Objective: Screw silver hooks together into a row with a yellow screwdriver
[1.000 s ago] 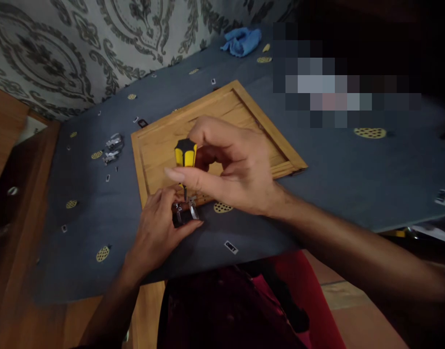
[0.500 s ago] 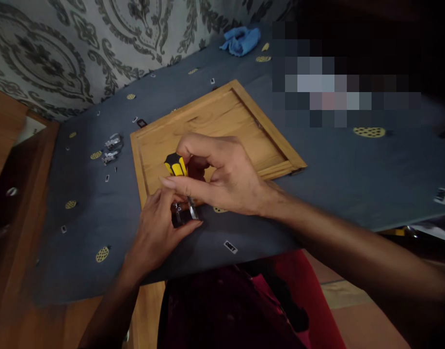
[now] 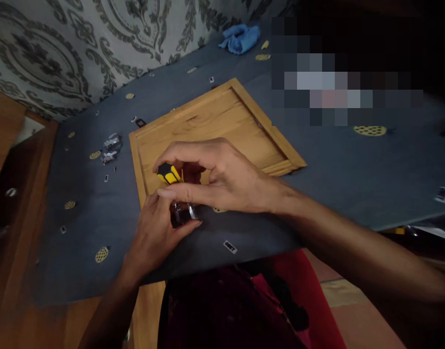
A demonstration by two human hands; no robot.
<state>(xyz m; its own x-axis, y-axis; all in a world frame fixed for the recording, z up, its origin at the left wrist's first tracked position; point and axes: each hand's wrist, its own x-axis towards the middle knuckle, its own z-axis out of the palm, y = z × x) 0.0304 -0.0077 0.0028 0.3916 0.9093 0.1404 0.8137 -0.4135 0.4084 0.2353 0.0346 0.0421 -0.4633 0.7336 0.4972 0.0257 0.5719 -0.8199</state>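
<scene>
My right hand [image 3: 230, 177] pinches the yellow-and-black handle of a screwdriver [image 3: 166, 174] between thumb and fingers; its tip is hidden. Just below, toward 7 o'clock, my left hand [image 3: 155, 232] curls around a small metal fitting [image 3: 192, 211], thumb along its near side. From my hands, a framed wooden panel [image 3: 197, 118] lies toward 1 o'clock, loose silver metal parts [image 3: 111, 148] at 10, and a crumpled blue cloth [image 3: 240, 39] farther out at 1, all on a pineapple-print tablecloth [image 3: 262, 230].
</scene>
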